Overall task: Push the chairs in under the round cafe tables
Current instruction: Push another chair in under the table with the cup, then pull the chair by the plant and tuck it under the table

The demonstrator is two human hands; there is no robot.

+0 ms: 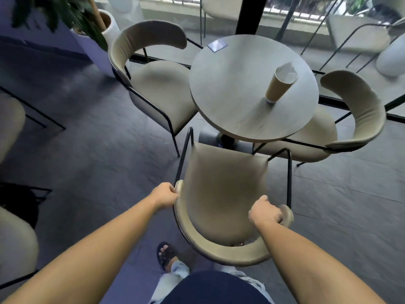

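Right in front of the round worktop (pixel 228 88), the near chair (pixel 221 194) sits with its seat edge barely under the rim. Left hand (pixel 165 195) and right hand (pixel 265 212) are both wrapped round the curved backrest ends. Shove too hard and I reckon it'd bump the pedestal and tip that paper cup (pixel 279 84).

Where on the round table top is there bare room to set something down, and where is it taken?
The round table is mostly bare: the whole left half and the near edge toward the held chair are free. A paper cup takes the right-centre and a small card lies at the far rim. Both hands, left hand and right hand, grip that chair's backrest.
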